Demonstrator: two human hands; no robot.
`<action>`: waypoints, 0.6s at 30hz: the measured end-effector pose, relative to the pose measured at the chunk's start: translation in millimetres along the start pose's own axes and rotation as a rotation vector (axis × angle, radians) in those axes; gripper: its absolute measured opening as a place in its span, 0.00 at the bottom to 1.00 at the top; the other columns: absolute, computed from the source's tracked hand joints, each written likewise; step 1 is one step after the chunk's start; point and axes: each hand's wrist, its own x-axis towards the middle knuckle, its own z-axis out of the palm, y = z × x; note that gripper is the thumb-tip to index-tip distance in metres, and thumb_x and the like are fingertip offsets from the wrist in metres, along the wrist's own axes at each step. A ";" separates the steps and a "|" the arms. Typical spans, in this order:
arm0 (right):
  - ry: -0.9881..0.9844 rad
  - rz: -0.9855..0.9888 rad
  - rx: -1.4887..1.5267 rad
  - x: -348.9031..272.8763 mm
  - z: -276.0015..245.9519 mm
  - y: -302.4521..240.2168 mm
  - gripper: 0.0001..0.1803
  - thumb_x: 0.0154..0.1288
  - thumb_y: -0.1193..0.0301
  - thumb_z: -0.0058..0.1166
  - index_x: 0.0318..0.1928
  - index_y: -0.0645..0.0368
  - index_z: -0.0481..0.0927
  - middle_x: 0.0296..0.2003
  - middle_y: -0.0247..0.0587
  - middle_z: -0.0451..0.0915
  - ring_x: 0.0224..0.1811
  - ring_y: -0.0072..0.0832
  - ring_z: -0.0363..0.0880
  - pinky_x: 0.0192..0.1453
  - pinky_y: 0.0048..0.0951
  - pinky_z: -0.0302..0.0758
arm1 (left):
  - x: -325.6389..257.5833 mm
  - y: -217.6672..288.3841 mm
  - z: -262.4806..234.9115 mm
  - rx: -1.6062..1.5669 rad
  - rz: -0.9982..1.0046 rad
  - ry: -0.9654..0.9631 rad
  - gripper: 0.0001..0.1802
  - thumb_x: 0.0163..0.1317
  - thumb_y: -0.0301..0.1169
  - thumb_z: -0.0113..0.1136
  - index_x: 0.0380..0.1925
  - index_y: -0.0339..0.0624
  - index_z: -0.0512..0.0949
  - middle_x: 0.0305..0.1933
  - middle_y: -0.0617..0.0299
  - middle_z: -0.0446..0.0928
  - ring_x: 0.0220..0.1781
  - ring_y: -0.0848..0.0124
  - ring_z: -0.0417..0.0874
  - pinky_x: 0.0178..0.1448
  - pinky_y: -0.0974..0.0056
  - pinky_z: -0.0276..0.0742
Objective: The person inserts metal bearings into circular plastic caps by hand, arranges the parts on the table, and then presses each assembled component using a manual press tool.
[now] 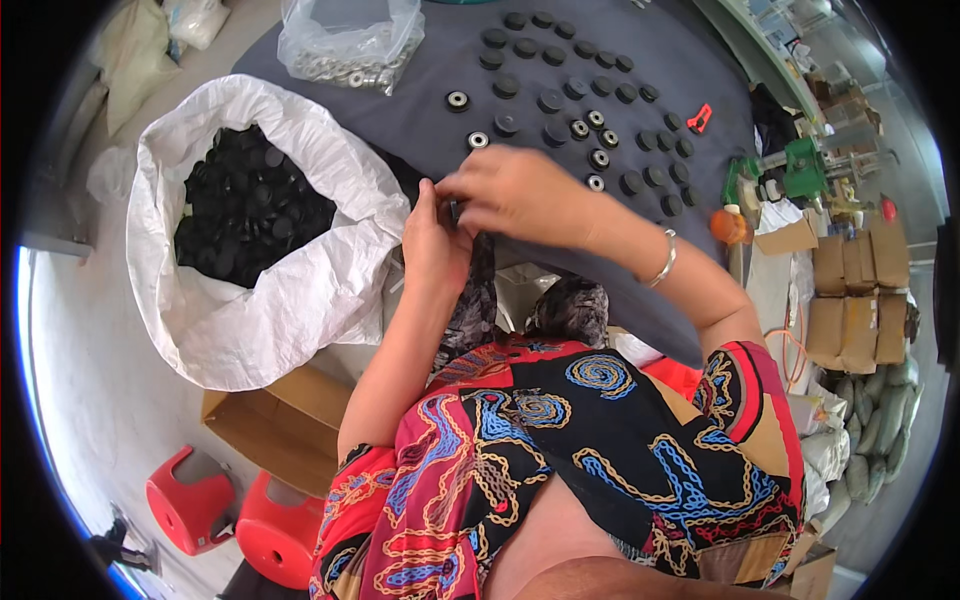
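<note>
My left hand [434, 238] is raised at the table's near edge, fingers and thumb closed around a small dark piece [458, 209] that is mostly hidden. Over it, my right hand [525, 196] reaches in from the right, its slightly blurred fingers bent together at the same piece. Just beyond the hands lies a black disc with a metal ring in its centre [478, 141], and another ringed disc [457, 101] is farther back. Several plain black discs [550, 100] and a few more ringed ones [599, 159] are spread over the dark grey cloth [420, 125].
A white woven sack [300, 300] full of black discs [245, 205] stands at the left. Behind it, a clear plastic bag [350, 45] holds metal parts. A red cutter [700, 118] lies at the right. Red stools [190, 500] and a cardboard box [270, 425] are at lower left.
</note>
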 end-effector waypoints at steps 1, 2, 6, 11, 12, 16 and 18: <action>0.025 -0.055 0.066 -4.3 7.7 -6.8 0.22 0.52 0.66 0.62 0.48 0.58 0.77 0.44 0.44 0.77 0.46 0.41 0.77 0.48 0.36 0.76 | -3.3 0.0 8.9 -0.007 0.031 0.025 0.26 0.73 0.47 0.39 0.51 0.33 0.71 0.50 0.55 0.74 0.51 0.64 0.75 0.55 0.57 0.72; 0.138 -0.099 0.046 -7.9 19.4 -8.4 0.20 0.51 0.68 0.62 0.46 0.61 0.77 0.41 0.42 0.76 0.43 0.41 0.76 0.46 0.36 0.76 | -4.6 -1.2 14.8 -0.015 0.062 0.050 0.25 0.73 0.47 0.39 0.49 0.34 0.72 0.44 0.58 0.75 0.46 0.70 0.76 0.49 0.62 0.75; 0.104 -0.026 -0.015 -14.2 36.7 -11.2 0.17 0.49 0.71 0.61 0.41 0.62 0.76 0.36 0.41 0.74 0.42 0.39 0.76 0.44 0.36 0.76 | -6.5 -0.4 3.7 0.068 0.095 0.070 0.25 0.73 0.46 0.39 0.48 0.33 0.72 0.43 0.59 0.76 0.46 0.71 0.75 0.48 0.64 0.73; 0.127 0.004 -0.083 -15.2 38.1 -12.9 0.16 0.49 0.71 0.60 0.40 0.62 0.77 0.35 0.42 0.74 0.41 0.40 0.76 0.43 0.36 0.76 | -7.3 -4.1 7.6 0.108 0.145 0.087 0.24 0.72 0.45 0.42 0.49 0.33 0.72 0.43 0.58 0.76 0.48 0.71 0.75 0.50 0.65 0.72; 0.143 -0.011 -0.097 -14.3 36.9 -13.0 0.16 0.48 0.70 0.60 0.40 0.62 0.77 0.35 0.42 0.74 0.41 0.41 0.76 0.42 0.36 0.76 | -6.1 -4.5 6.4 0.107 0.144 0.088 0.24 0.72 0.45 0.42 0.49 0.33 0.72 0.43 0.58 0.76 0.48 0.71 0.75 0.50 0.65 0.72; 0.164 0.022 -0.018 -5.8 28.3 6.7 0.19 0.48 0.70 0.60 0.42 0.62 0.77 0.34 0.45 0.73 0.38 0.42 0.75 0.40 0.37 0.75 | -0.3 -6.7 -5.0 -0.062 0.103 0.008 0.23 0.72 0.44 0.42 0.49 0.32 0.70 0.44 0.56 0.75 0.46 0.66 0.77 0.51 0.61 0.73; 0.252 0.079 0.048 1.7 9.0 25.4 0.19 0.50 0.70 0.60 0.45 0.60 0.77 0.35 0.46 0.73 0.38 0.43 0.76 0.41 0.38 0.75 | 1.2 -5.5 -8.3 -0.144 0.091 -0.049 0.22 0.72 0.43 0.41 0.49 0.32 0.69 0.44 0.54 0.74 0.46 0.63 0.78 0.52 0.59 0.74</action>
